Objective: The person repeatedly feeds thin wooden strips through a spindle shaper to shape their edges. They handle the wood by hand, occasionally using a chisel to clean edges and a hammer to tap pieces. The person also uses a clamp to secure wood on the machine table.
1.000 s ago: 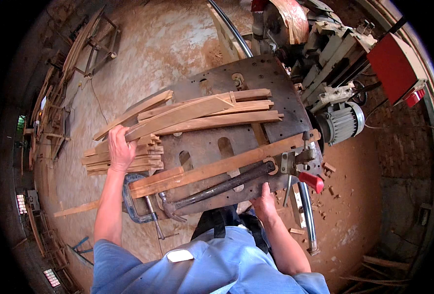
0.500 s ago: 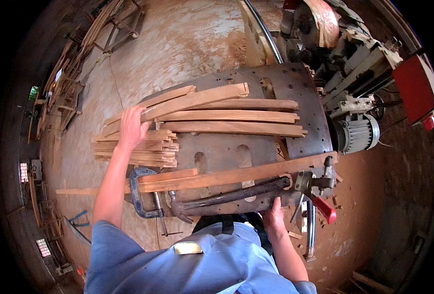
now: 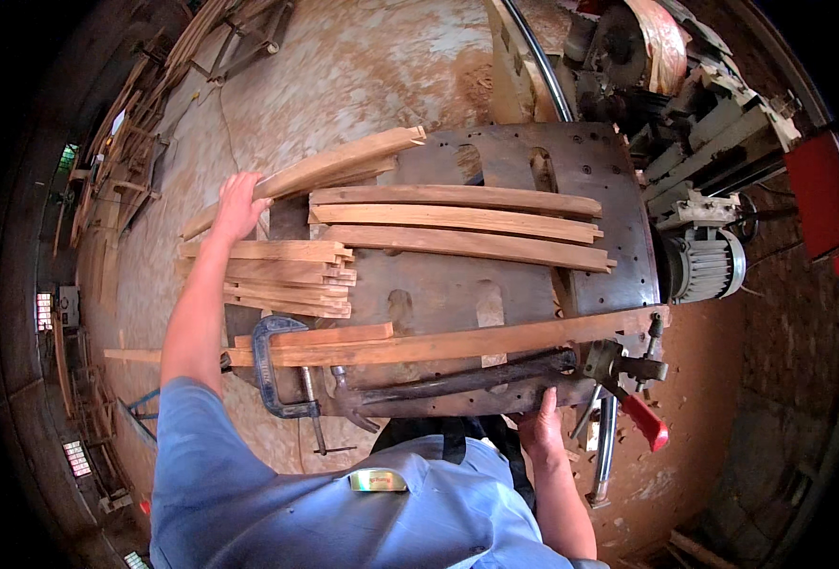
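My left hand (image 3: 237, 205) is closed over a long wooden strip (image 3: 344, 159) at the far left of a dark metal table (image 3: 438, 294). The strip slants up to the right, resting over another strip. Nearer me lies a stack of short-looking strips (image 3: 287, 275), their ends lined up unevenly. Three longer strips (image 3: 457, 213) lie side by side right of it. My right hand (image 3: 541, 427) grips the table's near edge, thumb on top and fingers hidden below. Close to it are a hammer (image 3: 457, 377) and a red-handled toggle clamp (image 3: 628, 379).
A blue C-clamp (image 3: 266, 370) holds a long wooden board (image 3: 476, 339) along the near side. Beyond the table's right end stand a grey motor (image 3: 704, 266) and a machine with a red panel (image 3: 822, 194). A metal bar (image 3: 538, 62) rises at the back.
My left hand has moved left with the strip, away from the three longer strips. The view has shifted slightly. My right hand stays on the table edge.
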Action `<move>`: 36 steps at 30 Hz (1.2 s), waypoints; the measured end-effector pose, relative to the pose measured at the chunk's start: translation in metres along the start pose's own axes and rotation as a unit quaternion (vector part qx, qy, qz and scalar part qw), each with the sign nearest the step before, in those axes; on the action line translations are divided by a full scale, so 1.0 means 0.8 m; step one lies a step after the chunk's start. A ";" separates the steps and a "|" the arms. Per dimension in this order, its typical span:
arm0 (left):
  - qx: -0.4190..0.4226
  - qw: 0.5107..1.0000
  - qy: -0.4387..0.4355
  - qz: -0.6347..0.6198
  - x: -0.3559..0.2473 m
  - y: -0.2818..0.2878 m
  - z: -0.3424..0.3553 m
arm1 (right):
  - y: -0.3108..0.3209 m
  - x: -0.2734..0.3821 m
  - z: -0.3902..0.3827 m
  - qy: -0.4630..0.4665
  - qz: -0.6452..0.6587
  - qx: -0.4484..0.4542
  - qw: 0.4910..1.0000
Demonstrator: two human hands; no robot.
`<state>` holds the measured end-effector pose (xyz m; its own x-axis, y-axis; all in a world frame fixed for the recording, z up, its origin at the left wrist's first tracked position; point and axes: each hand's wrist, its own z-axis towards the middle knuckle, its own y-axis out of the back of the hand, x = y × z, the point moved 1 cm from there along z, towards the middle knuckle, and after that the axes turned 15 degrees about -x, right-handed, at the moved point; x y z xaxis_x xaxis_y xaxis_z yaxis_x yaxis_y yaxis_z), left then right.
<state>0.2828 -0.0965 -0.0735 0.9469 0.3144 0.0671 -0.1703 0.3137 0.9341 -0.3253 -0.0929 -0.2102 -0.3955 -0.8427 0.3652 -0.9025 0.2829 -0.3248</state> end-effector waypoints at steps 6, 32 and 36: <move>0.074 0.994 0.085 0.002 0.037 -0.038 -0.004 | 0.032 -0.014 0.027 0.007 -0.036 0.020 0.999; 0.114 0.964 -0.109 -0.213 -0.291 -0.096 0.061 | 0.004 -0.008 0.011 0.007 -0.007 -0.025 1.000; 0.153 0.959 -0.142 -0.193 -0.304 -0.099 0.084 | 0.022 -0.018 0.022 0.041 -0.019 -0.002 0.999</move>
<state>0.0846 -0.2581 -0.1404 0.9665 -0.0427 -0.2530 0.2554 0.0665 0.9645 -0.3327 -0.0837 -0.2367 -0.3737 -0.8122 0.4481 -0.9177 0.2536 -0.3057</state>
